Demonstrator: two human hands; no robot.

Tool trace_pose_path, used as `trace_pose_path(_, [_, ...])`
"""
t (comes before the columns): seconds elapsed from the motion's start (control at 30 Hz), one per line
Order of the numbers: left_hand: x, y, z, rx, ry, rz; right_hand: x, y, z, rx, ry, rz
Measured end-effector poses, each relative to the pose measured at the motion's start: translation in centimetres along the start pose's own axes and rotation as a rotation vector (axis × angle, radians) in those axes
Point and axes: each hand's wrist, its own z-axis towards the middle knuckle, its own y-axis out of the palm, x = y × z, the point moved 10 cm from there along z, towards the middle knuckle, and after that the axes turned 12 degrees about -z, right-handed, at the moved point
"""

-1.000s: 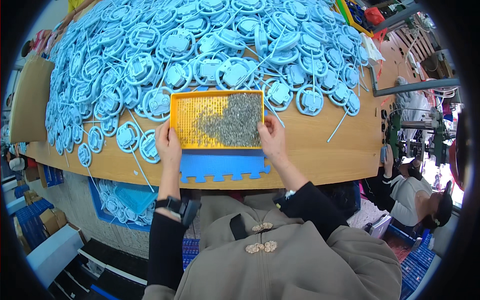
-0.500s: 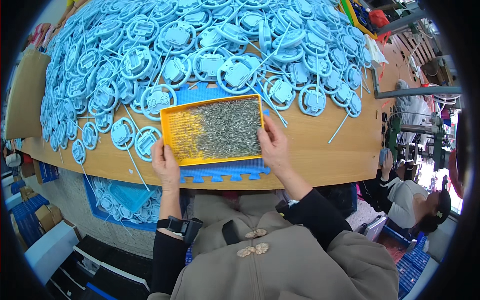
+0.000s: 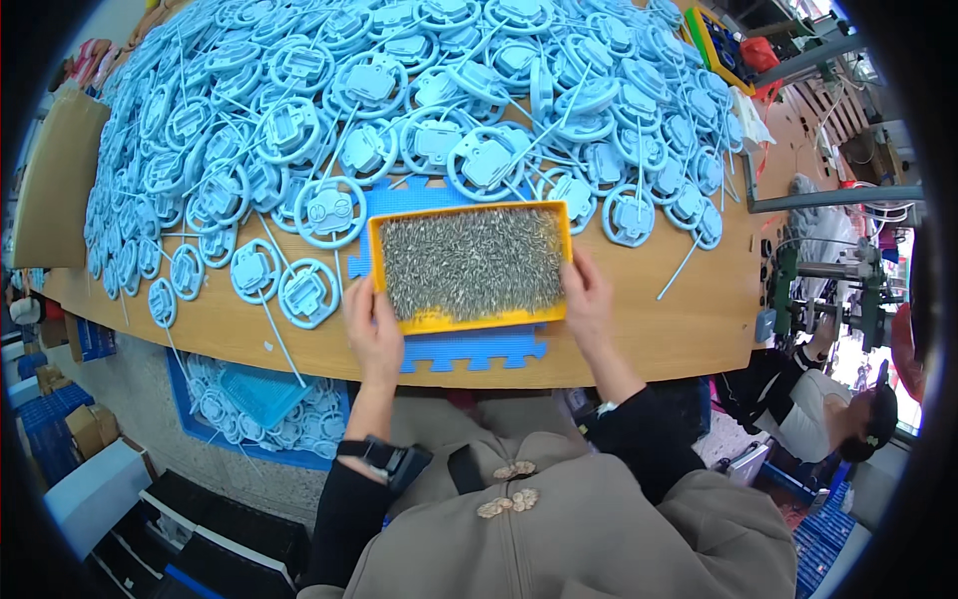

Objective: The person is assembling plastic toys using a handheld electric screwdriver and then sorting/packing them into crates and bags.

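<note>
A shallow yellow tray point(image 3: 444, 322) is held level between my two hands over the near part of the table. Small silver metal pieces point(image 3: 474, 262), thin and screw-like, cover most of its floor; a strip of yellow shows along the near side. My left hand point(image 3: 375, 334) grips the tray's left end, my right hand point(image 3: 589, 301) its right end. Under the tray lies a blue foam mat point(image 3: 479, 354) with notched edges. Just beyond, light-blue round plastic parts point(image 3: 371, 84) with long thin stems are heaped across the table.
Below the table's left front edge stands a blue bin point(image 3: 299, 454) with more light-blue parts. A cardboard sheet point(image 3: 62, 180) rises at the left end. A metal frame bar point(image 3: 833, 198) borders the right side, where another person point(image 3: 823, 404) sits.
The tray has moved right and slightly nearer, with both hands on it. The metal pieces, earlier massed toward the right, have spread leftward across the tray floor.
</note>
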Motion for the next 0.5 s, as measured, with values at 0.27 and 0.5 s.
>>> trace_pose_path(0.27, [-0.5, -0.5, 0.1, -0.002, 0.009, 0.023, -0.3, 0.7, -0.2, -0.017, 0.002, -0.033])
trace_pose_path(0.5, [-1.0, 0.0, 1.1, -0.043, -0.094, 0.021, 0.7, 1.4, 0.6, -0.050, 0.068, -0.071])
